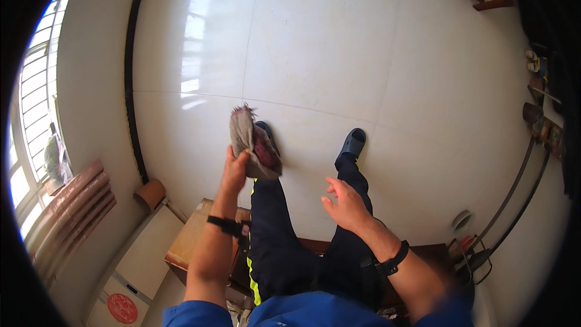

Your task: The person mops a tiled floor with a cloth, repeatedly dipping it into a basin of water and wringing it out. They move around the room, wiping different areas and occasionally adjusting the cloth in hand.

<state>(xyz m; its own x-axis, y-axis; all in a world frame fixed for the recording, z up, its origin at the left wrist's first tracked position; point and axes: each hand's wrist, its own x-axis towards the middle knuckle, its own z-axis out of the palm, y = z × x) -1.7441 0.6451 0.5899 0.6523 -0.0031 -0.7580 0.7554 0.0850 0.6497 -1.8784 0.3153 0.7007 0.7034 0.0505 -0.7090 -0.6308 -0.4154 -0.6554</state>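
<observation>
My left hand [235,168] grips a folded grey-brown cloth [245,136] with a dark red patch and a frayed, fringed far end. The cloth hangs over my left foot and hides part of that slipper. My right hand [347,204] is held out over my right leg, its fingers apart and slightly bent, with nothing in it. A blue-grey slipper [354,141] shows on my right foot. Dark straps circle both of my forearms.
Glossy pale floor tiles [321,42] spread ahead. On the left are a barred window [39,85], a brown pot [149,194], a white cabinet [136,266] and a wooden cabinet [192,236]. Long-handled tools [514,194] lean at the right wall; wooden furniture [493,5] stands far right.
</observation>
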